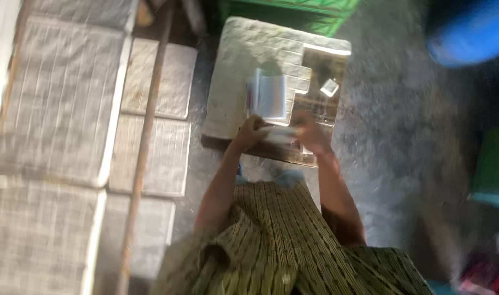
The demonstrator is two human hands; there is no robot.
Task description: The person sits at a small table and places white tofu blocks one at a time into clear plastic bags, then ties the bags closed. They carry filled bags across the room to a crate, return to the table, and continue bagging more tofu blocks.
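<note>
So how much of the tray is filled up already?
Pale pieces cover most of the wooden tray; only its near right corner shows bare wood. The left hand and right hand hold a small pale piece at the near edge. Finished-looking slabs lie alongside. Blur hides detail.

A grey, speckled floor [386, 125] is spreading to the right, catching dim light. Pale rectangular slabs [64, 98] are lying in rows on the left, crossed by a long rusty rod [146, 136]. Green crates [282, 13] and, seemingly, a blue tub [470, 35] are blurring at the edges.
</note>
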